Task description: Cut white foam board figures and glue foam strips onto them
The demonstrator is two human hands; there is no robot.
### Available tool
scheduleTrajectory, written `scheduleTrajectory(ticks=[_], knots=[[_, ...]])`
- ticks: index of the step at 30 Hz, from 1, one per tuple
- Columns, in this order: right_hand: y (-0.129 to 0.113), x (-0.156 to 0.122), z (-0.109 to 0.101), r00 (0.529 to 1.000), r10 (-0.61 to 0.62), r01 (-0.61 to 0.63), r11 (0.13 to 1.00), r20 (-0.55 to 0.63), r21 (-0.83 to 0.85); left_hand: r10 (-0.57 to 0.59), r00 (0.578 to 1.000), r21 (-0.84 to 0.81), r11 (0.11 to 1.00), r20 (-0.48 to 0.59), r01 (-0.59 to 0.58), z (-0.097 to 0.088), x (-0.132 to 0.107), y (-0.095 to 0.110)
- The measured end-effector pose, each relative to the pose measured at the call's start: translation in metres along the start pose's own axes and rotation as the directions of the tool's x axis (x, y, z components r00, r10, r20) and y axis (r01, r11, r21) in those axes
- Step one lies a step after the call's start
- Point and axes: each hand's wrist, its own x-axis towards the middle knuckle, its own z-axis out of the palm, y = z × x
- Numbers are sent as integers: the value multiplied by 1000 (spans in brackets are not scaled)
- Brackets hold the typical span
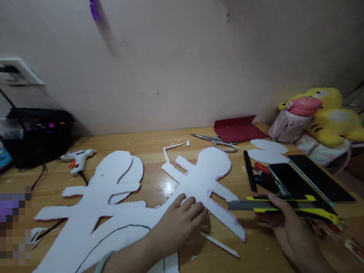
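Observation:
My left hand point(178, 223) lies flat with fingers stretched out, pressing on a white doll-shaped foam cutout point(206, 176) with purple-edged outline. My right hand point(287, 227) is closed around a yellow-and-black utility knife point(280, 204), its blade pointing left, just right of the cutout's lower limb. More white cutout figures point(96, 204) overlap on the left of the wooden table point(159, 142). A thin white offcut strip point(220, 244) lies below my left hand.
A white glue gun point(79, 157) and a black printer point(36, 136) sit at the left. Scissors point(218, 142), a red folded sheet point(237, 129), white oval pieces point(267, 151), two black phones point(309, 176), a black pen point(249, 170) and a yellow plush toy point(327, 113) are on the right.

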Motion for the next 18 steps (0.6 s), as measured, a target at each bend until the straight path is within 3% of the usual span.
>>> scheduleTrajectory(ticks=[7,18], knots=[[4,4,-2,1000,-20,20,1000,10,12,-7,997,84,996,83,0,4,5,6],[7,7,-9,999,10,-10,1000,30,-17,-67,997,111,992,33,63,5,5,8]])
